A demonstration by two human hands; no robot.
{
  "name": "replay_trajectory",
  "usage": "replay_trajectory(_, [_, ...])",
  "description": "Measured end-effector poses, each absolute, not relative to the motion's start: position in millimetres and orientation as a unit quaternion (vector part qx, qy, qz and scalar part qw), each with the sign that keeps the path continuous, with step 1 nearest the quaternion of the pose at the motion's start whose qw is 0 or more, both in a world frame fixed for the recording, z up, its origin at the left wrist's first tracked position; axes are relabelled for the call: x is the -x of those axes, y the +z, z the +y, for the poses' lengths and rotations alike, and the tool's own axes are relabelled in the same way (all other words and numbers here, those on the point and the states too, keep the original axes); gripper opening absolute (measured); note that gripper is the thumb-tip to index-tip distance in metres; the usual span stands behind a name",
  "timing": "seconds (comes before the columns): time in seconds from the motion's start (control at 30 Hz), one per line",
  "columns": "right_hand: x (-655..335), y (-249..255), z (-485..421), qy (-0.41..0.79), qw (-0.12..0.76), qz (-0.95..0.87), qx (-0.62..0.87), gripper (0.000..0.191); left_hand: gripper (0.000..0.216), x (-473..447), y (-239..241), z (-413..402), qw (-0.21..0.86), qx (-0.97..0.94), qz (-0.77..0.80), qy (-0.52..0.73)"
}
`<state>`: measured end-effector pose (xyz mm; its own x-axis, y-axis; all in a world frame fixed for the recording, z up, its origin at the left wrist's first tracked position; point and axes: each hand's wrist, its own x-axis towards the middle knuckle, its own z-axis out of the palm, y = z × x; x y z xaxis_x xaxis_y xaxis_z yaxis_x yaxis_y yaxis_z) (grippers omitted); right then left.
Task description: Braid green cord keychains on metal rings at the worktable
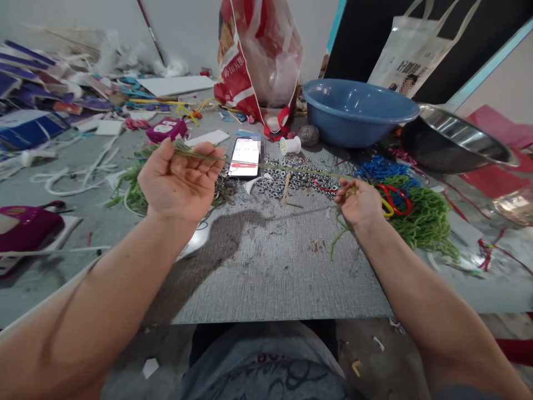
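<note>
Green strands of yarn [287, 167] stretch taut between my two hands above the table. My left hand [181, 180] is palm up at the left, the strands lying across its curled fingers and under the thumb. At the right, the fingers of my right hand [360, 203] are closed on the other end, with a loose tail hanging below. Beside that hand lie scissors with red and yellow handles [397, 200] and a pile of green yarn [428, 222]. Below the strands, many small metal nuts [275, 186] are spread around a thin wooden stick [286, 189].
A phone [245, 157] and a white spool [290, 145] lie behind the strands. Further back stand a red bag [239, 72], a blue basin [353, 119] and a metal bowl [449, 147]. Purple glue-gun-like devices [29, 228] and scraps crowd the left. Blue yarn [383, 169] lies right.
</note>
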<state>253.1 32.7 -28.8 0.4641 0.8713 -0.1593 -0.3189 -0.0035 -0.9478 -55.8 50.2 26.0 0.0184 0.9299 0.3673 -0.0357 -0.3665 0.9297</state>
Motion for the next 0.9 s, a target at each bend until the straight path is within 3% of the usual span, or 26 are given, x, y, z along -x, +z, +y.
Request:
replay_trajectory(0.13, [-252,-26,32,0.447,0.656,-0.257,0.551,0.012,0.042,55,29,49,0.423,-0.57,0.363,0.603])
replay_trajectory(0.23, [-242,-19,28,0.437,0.654,-0.281,0.549,0.014,0.047,53,30,46,0.482,-0.569,0.388,0.541])
replay_trajectory(0.3, [-233,-14,21,0.449,0.606,-0.369,0.543,0.017,0.049,51,28,44,0.51,-0.582,0.404,0.489])
replay_trajectory(0.37, [-223,-12,13,0.466,0.503,-0.481,0.547,0.021,0.051,47,24,41,0.493,-0.629,0.394,0.455])
replay_trajectory(0.43, [-211,-11,3,0.446,0.373,-0.603,0.546,0.021,0.045,43,17,35,0.405,-0.718,0.427,0.373])
replay_trajectory(0.5, [-199,-11,-7,0.34,0.253,-0.733,0.531,0.016,0.036,36,11,28,0.234,-0.821,0.419,0.308])
replay_trajectory(0.57, [-188,-10,-16,0.215,0.142,-0.821,0.51,0.014,0.028,29,7,18,0.097,-0.875,0.35,0.32])
replay_trajectory(0.63, [-180,-9,-22,0.138,0.078,-0.862,0.482,0.018,0.025,22,3,9,0.04,-0.883,0.297,0.361])
replay_trajectory(0.77, [-171,-9,-29,0.074,0.052,-0.891,0.445,0.022,0.03,10,-5,-3,0.185,-0.885,0.213,0.369])
replay_trajectory(0.9, [-167,-9,-33,0.05,0.077,-0.892,0.442,0.029,0.028,2,-15,-5,0.301,-0.849,0.27,0.34])
